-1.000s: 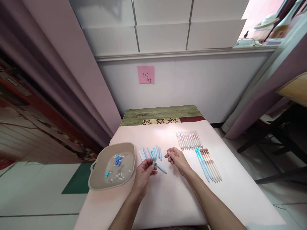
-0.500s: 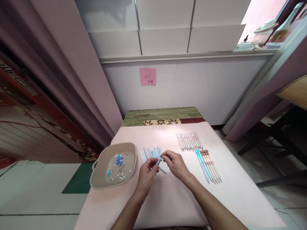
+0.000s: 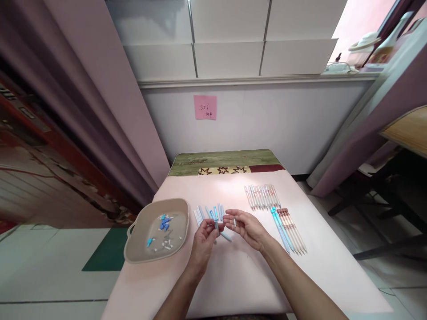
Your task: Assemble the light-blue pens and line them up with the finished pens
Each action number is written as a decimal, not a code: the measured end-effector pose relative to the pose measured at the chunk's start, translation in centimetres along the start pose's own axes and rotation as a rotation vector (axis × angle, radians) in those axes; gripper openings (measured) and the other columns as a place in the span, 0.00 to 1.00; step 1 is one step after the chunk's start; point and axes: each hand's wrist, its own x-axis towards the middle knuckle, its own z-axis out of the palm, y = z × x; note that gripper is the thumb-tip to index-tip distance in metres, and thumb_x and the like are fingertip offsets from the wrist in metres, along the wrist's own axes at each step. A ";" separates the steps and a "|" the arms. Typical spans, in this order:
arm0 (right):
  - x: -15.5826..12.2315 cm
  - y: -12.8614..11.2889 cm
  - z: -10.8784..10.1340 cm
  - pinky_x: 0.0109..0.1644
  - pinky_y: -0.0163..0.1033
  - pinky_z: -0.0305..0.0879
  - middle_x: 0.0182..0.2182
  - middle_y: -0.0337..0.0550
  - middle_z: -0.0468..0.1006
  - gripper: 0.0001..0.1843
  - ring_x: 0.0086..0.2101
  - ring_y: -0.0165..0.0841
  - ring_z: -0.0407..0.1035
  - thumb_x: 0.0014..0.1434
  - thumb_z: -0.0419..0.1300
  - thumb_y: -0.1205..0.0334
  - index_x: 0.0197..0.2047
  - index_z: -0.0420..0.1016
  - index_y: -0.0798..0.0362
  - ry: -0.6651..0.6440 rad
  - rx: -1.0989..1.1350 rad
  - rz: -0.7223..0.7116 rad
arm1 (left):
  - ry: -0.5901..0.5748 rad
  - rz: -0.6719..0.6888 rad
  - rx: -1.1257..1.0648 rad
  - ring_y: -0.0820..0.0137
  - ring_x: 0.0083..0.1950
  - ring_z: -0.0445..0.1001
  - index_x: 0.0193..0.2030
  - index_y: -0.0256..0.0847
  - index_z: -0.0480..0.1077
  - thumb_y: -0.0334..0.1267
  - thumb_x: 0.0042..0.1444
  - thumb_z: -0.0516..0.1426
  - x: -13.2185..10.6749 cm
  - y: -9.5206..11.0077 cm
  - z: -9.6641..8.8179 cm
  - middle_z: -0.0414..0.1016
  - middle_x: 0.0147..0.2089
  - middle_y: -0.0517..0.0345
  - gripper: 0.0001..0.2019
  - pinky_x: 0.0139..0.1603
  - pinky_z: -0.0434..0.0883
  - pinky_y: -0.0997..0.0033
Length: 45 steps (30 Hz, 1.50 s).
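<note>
My left hand (image 3: 204, 240) is closed around a light blue pen barrel (image 3: 216, 223), holding it upright over the pink table (image 3: 233, 271). Close beside it, my right hand (image 3: 245, 227) pinches a small white part (image 3: 235, 222) between thumb and fingers. Just behind both hands lies a loose group of light blue pen barrels (image 3: 210, 212). Another blue barrel (image 3: 226, 236) lies flat under the hands.
A beige tray (image 3: 156, 230) at the left holds several small blue and white pen parts. To the right lie a row of pale pens (image 3: 262, 196) and a second row of blue and brown-tipped pens (image 3: 289, 229). A pink note (image 3: 205, 107) hangs on the wall.
My right hand moved left to meet the barrel in my left hand, then drew slightly back holding a small white part. The left hand tilted the barrel upright.
</note>
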 end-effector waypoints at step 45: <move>0.6 1.9 3.2 0.36 0.39 0.68 0.26 0.41 0.78 0.14 0.28 0.34 0.70 0.47 0.67 0.50 0.30 0.79 0.53 0.091 -0.387 -0.376 | 0.007 0.097 0.005 0.66 0.42 0.75 0.36 0.38 0.74 0.36 0.47 0.65 -0.5 0.8 0.8 0.77 0.37 0.52 0.09 0.46 0.71 0.68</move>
